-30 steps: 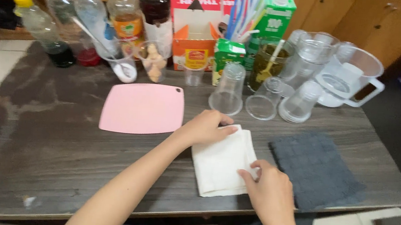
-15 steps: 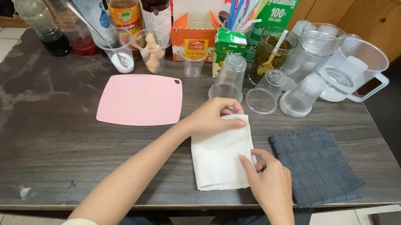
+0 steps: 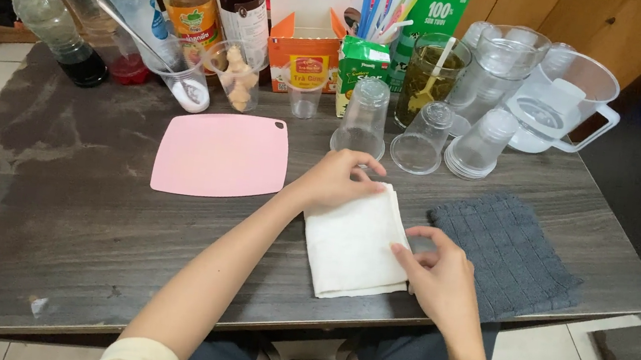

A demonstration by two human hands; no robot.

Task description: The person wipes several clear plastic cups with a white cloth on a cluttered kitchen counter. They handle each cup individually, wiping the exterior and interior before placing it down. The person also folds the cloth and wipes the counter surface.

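At the table's near edge, your left hand (image 3: pixel 334 180) is pinching the far corner of the folded white cloth (image 3: pixel 352 240), fingers curled on it, while your right hand (image 3: pixel 438 275), loosely open, is pressing its right edge. You are squaring the fold; next, smoothing probably follows. The cloth's long axis is running from 11 to 5 o'clock, between the pink cutting board (image 3: pixel 220 154) and the grey towel (image 3: pixel 507 253).

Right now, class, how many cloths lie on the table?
2: a folded white cloth under both hands, near the front edge, and a dark grey cloth just right of it. None seem hidden.
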